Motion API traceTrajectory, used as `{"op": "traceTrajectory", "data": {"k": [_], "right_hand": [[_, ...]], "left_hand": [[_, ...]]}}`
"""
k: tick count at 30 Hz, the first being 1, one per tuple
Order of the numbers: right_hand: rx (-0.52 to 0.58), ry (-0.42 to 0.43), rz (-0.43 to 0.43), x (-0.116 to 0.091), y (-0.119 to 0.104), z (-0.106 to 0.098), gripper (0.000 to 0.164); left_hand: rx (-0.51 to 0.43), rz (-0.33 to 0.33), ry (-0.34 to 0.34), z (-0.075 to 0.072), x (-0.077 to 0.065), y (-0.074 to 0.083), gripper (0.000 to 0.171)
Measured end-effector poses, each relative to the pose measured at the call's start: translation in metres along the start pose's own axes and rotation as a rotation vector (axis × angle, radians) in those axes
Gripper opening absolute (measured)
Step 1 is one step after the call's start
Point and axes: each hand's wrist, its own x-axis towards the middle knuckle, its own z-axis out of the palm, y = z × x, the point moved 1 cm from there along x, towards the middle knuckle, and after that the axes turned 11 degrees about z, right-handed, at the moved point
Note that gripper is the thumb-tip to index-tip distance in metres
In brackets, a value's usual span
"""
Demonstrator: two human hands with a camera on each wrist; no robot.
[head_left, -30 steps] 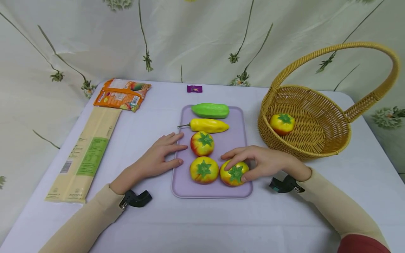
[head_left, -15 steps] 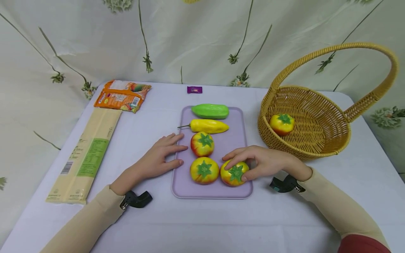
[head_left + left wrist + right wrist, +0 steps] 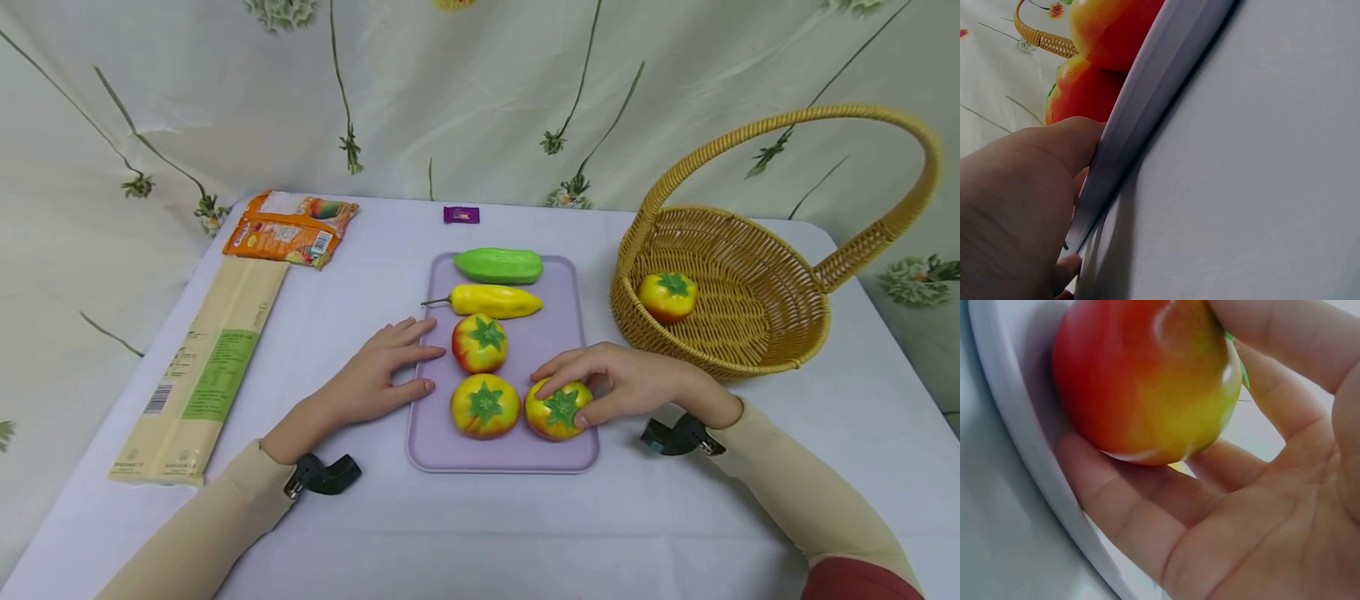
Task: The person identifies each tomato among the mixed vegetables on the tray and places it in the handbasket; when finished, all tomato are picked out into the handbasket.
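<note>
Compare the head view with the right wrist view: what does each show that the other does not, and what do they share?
Only the head view: the left hand, wicker basket, orange packet, beige packet and purple wrapper.
Only the right wrist view: the palm of the right hand and the broad red flank of the gripped fruit.
Both: the right hand, that fruit and the tray, only partly visible in the wrist view.

Far left corner of my tabletop [image 3: 480, 537]: I've got an orange bag [image 3: 288, 229] with its barcode [image 3: 321, 242] showing. Then a long beige packet [image 3: 201, 367] along the left edge, far end right by that bag. Little purple packet [image 3: 461, 215] near the far edge, flowery cloth [image 3: 480, 92] hanging behind.
</note>
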Motion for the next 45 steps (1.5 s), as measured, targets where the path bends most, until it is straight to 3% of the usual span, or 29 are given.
{"op": "traceTrajectory", "data": {"k": [11,20,28,37,45], "right_hand": [[-0.072,0.111,0.052,-0.014,-0.01,-0.015,0.04],[-0.033,0.247,0.121,-0.043,-0.021,-0.035,0.044],[-0.083,0.395,0.055,-0.076,-0.024,-0.053,0.052],[0.003,0.52,0.002,-0.118,-0.006,-0.071,0.056],[-0.013,0.689,0.158,-0.143,0.018,-0.08,0.057]], "left_hand": [[-0.001,0.003,0.005,-0.001,-0.001,0.002,0.046],[0.002,0.005,0.006,0.0,0.0,0.001,0.046],[0.003,0.005,0.009,-0.001,0.0,0.002,0.046],[-0.003,0.002,0.012,-0.001,0.0,0.002,0.045],[0.0,0.004,0.012,-0.001,0.0,0.002,0.046]]}}
